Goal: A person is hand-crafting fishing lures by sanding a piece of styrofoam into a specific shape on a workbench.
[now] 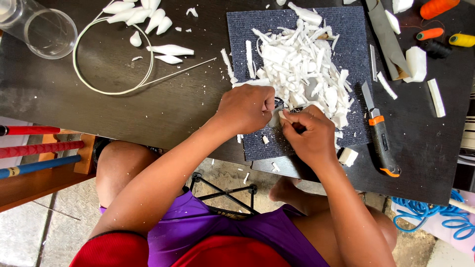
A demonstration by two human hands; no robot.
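Head view: I see the small white foam piece (pixel 283 116) pinched between both hands at the near edge of the grey mat (pixel 346 29). My right hand (pixel 309 136) is clamped on it; my left hand (pixel 246 108) is closed around a small blade (barely visible), pointing right.

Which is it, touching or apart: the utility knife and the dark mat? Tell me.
Touching. The head view shows the utility knife lying with its blade and upper handle overlapping the right edge of the dark mat.
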